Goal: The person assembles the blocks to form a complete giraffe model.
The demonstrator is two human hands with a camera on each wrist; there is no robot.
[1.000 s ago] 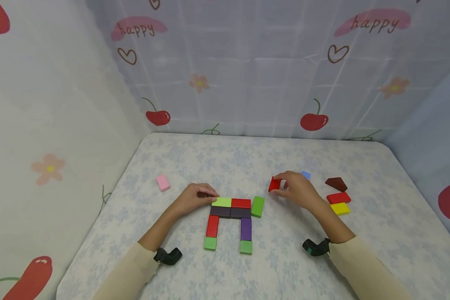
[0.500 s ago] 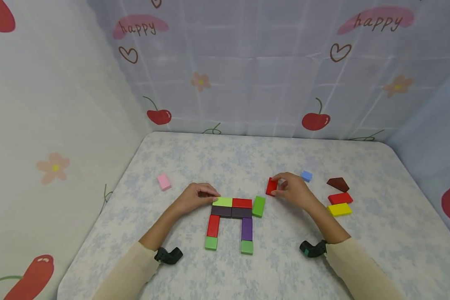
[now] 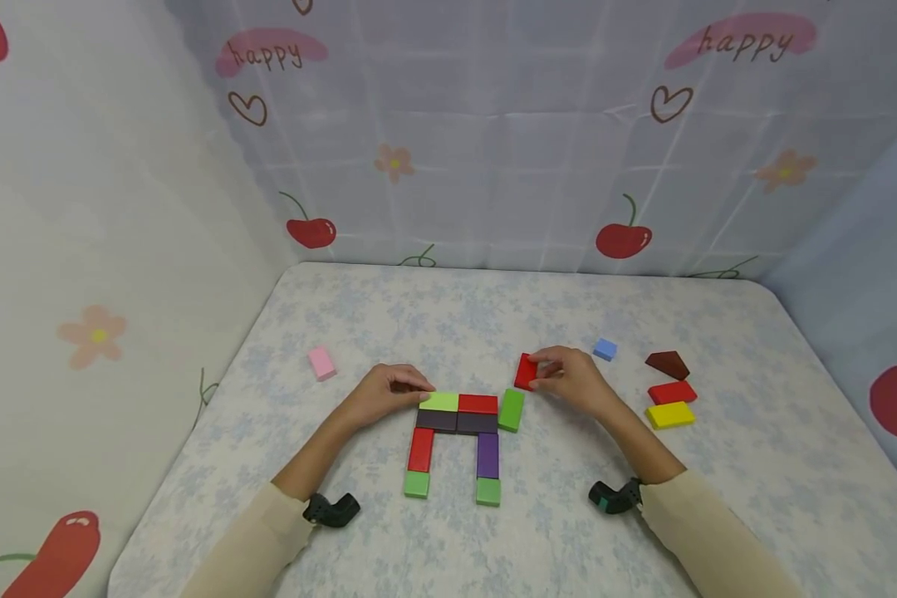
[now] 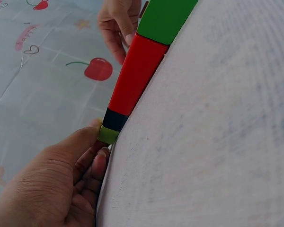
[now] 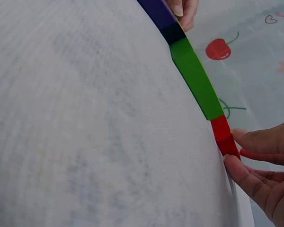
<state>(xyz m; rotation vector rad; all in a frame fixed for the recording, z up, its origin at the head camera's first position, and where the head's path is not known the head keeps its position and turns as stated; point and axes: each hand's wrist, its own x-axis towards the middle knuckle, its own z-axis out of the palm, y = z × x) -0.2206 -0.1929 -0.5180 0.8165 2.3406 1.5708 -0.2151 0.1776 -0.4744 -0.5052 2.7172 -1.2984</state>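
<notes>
Building blocks lie flat on the table, joined into a two-legged shape. My left hand holds thumb and fingers at the left end of the yellow-green block in its top row. Beside that is a red block, with two dark blocks below. One leg is a red block, the other a purple block; each ends in a small green block. A green block leans at the right side. Just above it, my right hand pinches another red block between thumb and fingers.
A pink block lies alone at the left. Behind the right hand is a small blue block. Farther right are a brown angular block, a red slanted block and a yellow block. A printed curtain hangs behind the table.
My right hand has moved left with the red block, bringing it close above the leaning green block. The small blue block now shows fully. My left hand has stayed at the yellow-green block.
</notes>
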